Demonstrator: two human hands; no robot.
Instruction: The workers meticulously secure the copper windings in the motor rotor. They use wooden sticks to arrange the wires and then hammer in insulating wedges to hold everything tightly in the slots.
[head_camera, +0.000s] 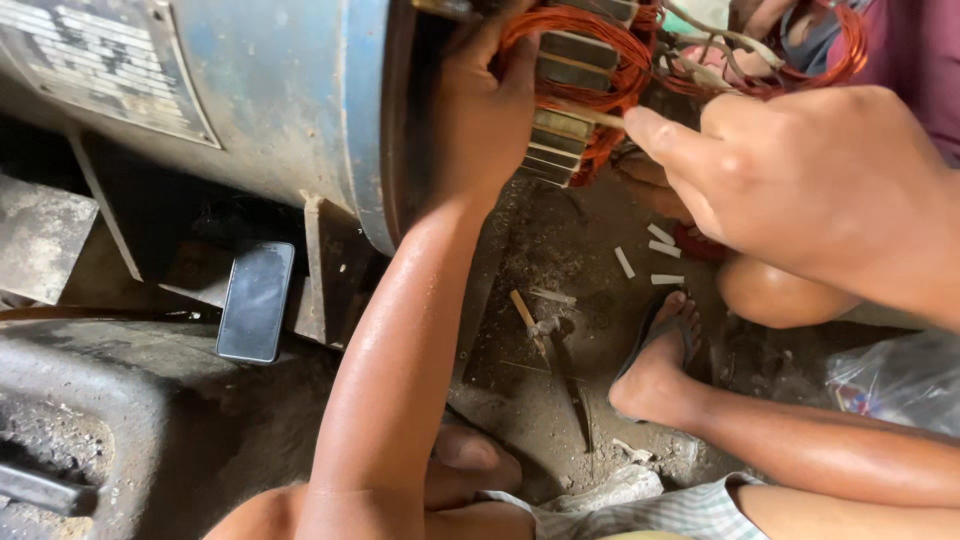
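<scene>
A: Where are the hands?
B: Left hand (480, 110) grips the copper coil (585, 60) at the blue motor's (290, 90) open end; right hand (810, 190), fingers (665, 140) pinched, presses a thin stick (590, 115) there.
A: Surroundings?
B: Phone (255, 300) beside the motor; white strips (650, 255) and a sandalled foot (660, 370) on the floor (540, 250).

Soft daylight falls evenly from above, leaving deep shadow under the blue motor housing (270, 100), a sheen on the sweaty forearm, and slight blur at close range.
</scene>
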